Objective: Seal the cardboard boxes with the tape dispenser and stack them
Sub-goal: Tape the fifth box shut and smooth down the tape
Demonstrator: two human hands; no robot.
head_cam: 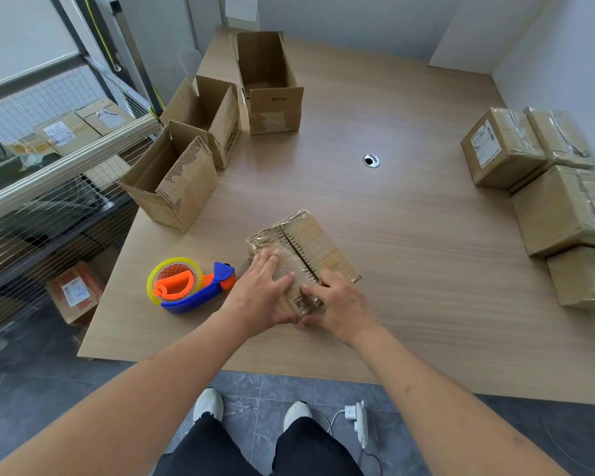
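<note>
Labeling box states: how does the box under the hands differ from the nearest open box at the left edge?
The box under the hands has its flaps closed with clear tape over the top; the open box has its flaps up and shows its inside. The first is pressed by the left hand and right hand; the open one is untouched. The first sits beside the tape dispenser; the open one stands farther back. Both are brown, worn cardboard on the table.

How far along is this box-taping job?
Done: several sealed boxes sit grouped at the table's right edge. In hand: both the left hand and right hand press on a taped box, with the tape dispenser set down beside it. Left: three open boxes wait at the back left.
</note>
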